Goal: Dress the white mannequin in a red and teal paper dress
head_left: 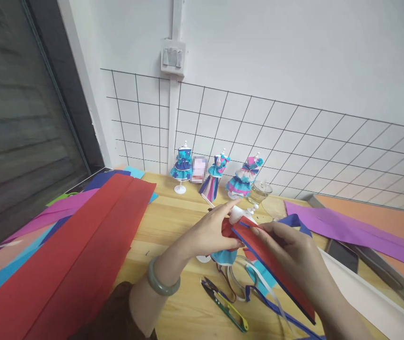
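My left hand (219, 229) is closed round a small white mannequin (237, 214), tilted over the table, with red fabric on its body and a light blue skirt (224, 257) below. In my right hand (287, 241) is a long red strip (269, 264) with a blue edge, pinched near its upper end, which lies against the mannequin's front. The strip hangs down toward the lower right. Under my hands, ribbons (247, 285) in white, blue and brown lie beside a light blue fabric piece (263, 277). Green and yellow thread snips (225, 304) lie on the table.
Three dressed mannequins (182, 165) stand at the back near a glass jar (259, 190). Large red fabric (91, 255) and other coloured sheets cover the left side. On the right are purple fabric (357, 231), a dark phone (342, 255) and a white board (368, 293).
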The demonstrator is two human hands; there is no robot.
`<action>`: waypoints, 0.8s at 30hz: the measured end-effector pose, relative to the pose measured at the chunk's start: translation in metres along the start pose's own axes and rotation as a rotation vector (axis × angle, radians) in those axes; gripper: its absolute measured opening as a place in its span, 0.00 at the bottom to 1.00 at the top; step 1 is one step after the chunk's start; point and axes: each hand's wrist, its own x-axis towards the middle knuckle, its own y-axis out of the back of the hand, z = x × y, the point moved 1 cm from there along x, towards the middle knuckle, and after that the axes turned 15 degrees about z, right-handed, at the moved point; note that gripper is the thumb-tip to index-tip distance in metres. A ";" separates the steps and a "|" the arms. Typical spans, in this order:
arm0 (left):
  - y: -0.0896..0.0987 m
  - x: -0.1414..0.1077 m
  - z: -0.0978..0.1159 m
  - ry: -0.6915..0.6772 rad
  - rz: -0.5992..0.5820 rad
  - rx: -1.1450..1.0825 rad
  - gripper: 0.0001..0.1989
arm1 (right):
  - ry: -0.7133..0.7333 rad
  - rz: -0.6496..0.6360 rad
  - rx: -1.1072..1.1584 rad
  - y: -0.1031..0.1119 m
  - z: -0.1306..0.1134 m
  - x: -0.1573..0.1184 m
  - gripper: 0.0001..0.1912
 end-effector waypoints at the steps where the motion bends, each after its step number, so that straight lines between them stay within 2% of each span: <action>1: 0.002 0.000 0.001 0.002 -0.011 -0.020 0.42 | -0.002 0.001 -0.014 0.000 0.000 0.000 0.16; 5: 0.006 0.000 0.005 0.051 -0.079 -0.120 0.44 | 0.009 0.003 -0.027 -0.002 0.000 0.000 0.16; 9: 0.007 0.001 0.007 0.117 -0.135 -0.195 0.35 | 0.058 0.021 -0.038 -0.001 0.001 -0.001 0.16; 14: 0.008 0.002 0.010 0.092 -0.103 -0.179 0.25 | 0.094 0.035 -0.051 -0.001 0.000 -0.002 0.15; 24: 0.006 0.003 0.006 0.039 -0.028 -0.106 0.23 | 0.149 0.070 -0.068 -0.003 0.002 -0.006 0.16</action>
